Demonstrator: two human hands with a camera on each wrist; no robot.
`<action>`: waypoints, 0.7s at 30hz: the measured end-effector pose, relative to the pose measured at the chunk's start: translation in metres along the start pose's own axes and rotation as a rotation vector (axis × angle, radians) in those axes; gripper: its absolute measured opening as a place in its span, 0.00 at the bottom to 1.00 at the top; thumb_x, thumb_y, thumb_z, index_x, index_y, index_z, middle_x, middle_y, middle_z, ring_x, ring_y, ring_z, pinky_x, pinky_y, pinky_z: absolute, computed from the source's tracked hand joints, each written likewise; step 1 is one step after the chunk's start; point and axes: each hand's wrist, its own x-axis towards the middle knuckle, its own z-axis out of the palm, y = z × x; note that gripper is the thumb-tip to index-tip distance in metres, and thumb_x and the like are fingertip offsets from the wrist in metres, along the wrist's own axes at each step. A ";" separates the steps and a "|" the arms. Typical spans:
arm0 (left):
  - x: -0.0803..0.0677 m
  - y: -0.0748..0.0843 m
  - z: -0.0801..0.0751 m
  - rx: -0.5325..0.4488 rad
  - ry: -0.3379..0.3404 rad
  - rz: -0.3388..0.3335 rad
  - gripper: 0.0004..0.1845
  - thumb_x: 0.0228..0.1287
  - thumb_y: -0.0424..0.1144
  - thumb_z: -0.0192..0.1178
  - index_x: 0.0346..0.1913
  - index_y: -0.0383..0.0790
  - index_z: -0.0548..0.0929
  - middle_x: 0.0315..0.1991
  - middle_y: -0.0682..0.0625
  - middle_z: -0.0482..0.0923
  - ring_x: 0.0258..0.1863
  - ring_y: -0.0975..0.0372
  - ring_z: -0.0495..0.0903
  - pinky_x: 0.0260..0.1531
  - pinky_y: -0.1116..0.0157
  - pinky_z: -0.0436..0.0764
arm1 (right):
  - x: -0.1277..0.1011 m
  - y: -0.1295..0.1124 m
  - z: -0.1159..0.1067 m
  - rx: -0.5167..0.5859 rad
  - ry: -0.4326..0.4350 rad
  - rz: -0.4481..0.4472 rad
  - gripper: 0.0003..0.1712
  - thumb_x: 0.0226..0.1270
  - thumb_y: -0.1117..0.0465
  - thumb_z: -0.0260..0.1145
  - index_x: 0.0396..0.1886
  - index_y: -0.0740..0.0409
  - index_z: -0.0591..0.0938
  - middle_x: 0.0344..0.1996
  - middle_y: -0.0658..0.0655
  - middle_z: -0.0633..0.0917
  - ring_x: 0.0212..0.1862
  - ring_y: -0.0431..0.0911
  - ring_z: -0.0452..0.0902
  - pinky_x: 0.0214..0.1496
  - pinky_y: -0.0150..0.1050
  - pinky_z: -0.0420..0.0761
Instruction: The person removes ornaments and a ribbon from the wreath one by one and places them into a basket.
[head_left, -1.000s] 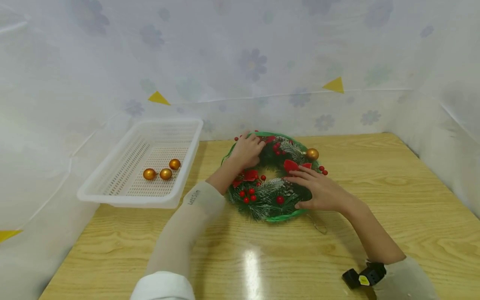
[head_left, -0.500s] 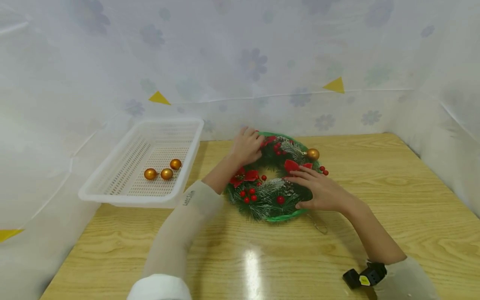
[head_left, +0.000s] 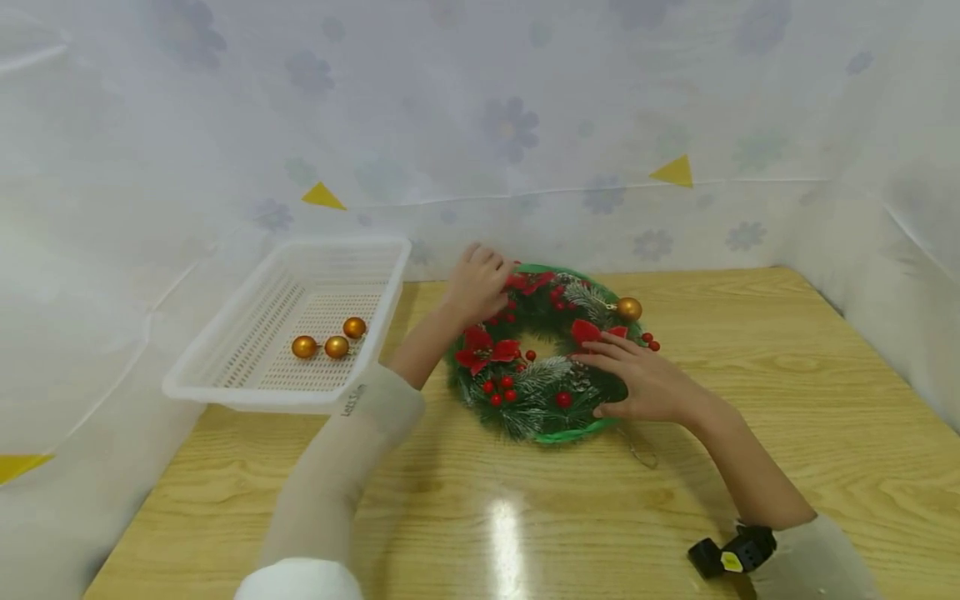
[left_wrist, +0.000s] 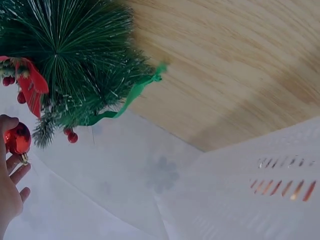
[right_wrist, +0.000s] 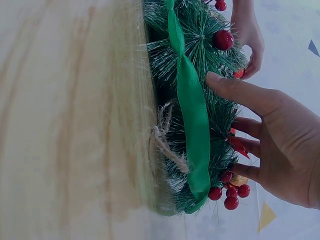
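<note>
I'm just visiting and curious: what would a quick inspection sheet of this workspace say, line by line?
Surface: wooden table, glossy, with a light glare.
Job's things: Christmas wreath lying flat, one gold bauble on it; small red bauble pinched in the left hand.
Clutter: white basket holding three gold balls; twine loop by the wreath.
Grippers: left hand at the wreath's far edge; right hand resting flat on the wreath.
Cables: nothing seen.
Surroundings: flower-printed sheet walls with yellow triangles.
</note>
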 end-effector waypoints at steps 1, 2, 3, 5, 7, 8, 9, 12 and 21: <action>-0.001 -0.002 -0.001 -0.007 0.019 0.000 0.17 0.55 0.44 0.62 0.46 0.40 0.81 0.40 0.47 0.80 0.45 0.54 0.74 0.55 0.57 0.65 | 0.000 0.000 0.000 -0.001 -0.002 0.001 0.43 0.51 0.48 0.72 0.65 0.56 0.68 0.64 0.62 0.64 0.66 0.63 0.49 0.57 0.64 0.61; -0.002 -0.004 -0.001 -0.013 0.036 0.000 0.16 0.55 0.44 0.61 0.45 0.40 0.81 0.40 0.47 0.80 0.45 0.54 0.74 0.55 0.57 0.66 | 0.000 0.000 0.000 -0.004 -0.005 0.002 0.43 0.51 0.48 0.72 0.65 0.57 0.68 0.64 0.62 0.64 0.66 0.63 0.49 0.57 0.64 0.61; -0.003 -0.006 -0.002 -0.021 0.046 -0.002 0.15 0.55 0.43 0.61 0.44 0.39 0.81 0.40 0.46 0.80 0.45 0.54 0.74 0.56 0.57 0.65 | 0.000 0.000 0.000 -0.007 -0.008 0.004 0.43 0.51 0.48 0.72 0.65 0.57 0.67 0.64 0.62 0.64 0.66 0.63 0.49 0.57 0.64 0.60; -0.005 -0.009 -0.005 -0.038 0.047 -0.006 0.16 0.56 0.43 0.61 0.45 0.39 0.81 0.40 0.46 0.80 0.45 0.53 0.74 0.56 0.56 0.65 | 0.000 0.000 0.000 -0.010 -0.012 0.006 0.43 0.51 0.48 0.72 0.65 0.57 0.67 0.65 0.62 0.63 0.66 0.63 0.49 0.58 0.63 0.60; -0.008 -0.013 -0.008 -0.050 0.039 -0.013 0.17 0.56 0.45 0.62 0.46 0.39 0.81 0.41 0.46 0.80 0.46 0.53 0.74 0.57 0.56 0.64 | 0.000 0.001 0.001 -0.012 -0.012 0.006 0.43 0.51 0.48 0.72 0.65 0.57 0.67 0.65 0.63 0.63 0.66 0.63 0.49 0.58 0.63 0.60; -0.009 -0.014 -0.010 -0.054 0.028 -0.018 0.18 0.56 0.45 0.63 0.47 0.39 0.80 0.42 0.46 0.80 0.47 0.53 0.74 0.58 0.55 0.64 | 0.000 0.001 0.001 -0.012 -0.013 0.007 0.43 0.51 0.48 0.72 0.65 0.57 0.67 0.65 0.63 0.63 0.66 0.63 0.49 0.58 0.63 0.59; -0.010 -0.016 -0.012 -0.060 0.013 -0.023 0.19 0.56 0.46 0.63 0.47 0.39 0.80 0.43 0.46 0.80 0.47 0.53 0.73 0.58 0.55 0.63 | 0.000 0.002 0.002 -0.012 -0.009 0.003 0.43 0.51 0.48 0.72 0.65 0.57 0.67 0.65 0.63 0.63 0.66 0.63 0.49 0.58 0.64 0.59; -0.014 -0.021 -0.016 -0.050 -0.010 -0.034 0.20 0.56 0.47 0.64 0.48 0.39 0.80 0.43 0.46 0.80 0.49 0.53 0.73 0.59 0.55 0.63 | -0.001 0.003 0.002 -0.012 0.000 -0.005 0.43 0.50 0.47 0.72 0.65 0.58 0.68 0.64 0.63 0.64 0.66 0.64 0.49 0.58 0.64 0.59; -0.028 -0.037 -0.025 0.006 0.012 -0.021 0.20 0.55 0.45 0.65 0.48 0.37 0.79 0.41 0.45 0.79 0.46 0.52 0.73 0.58 0.55 0.64 | -0.002 0.010 -0.001 -0.005 -0.024 0.020 0.43 0.51 0.48 0.71 0.66 0.56 0.66 0.65 0.62 0.62 0.67 0.63 0.47 0.59 0.64 0.58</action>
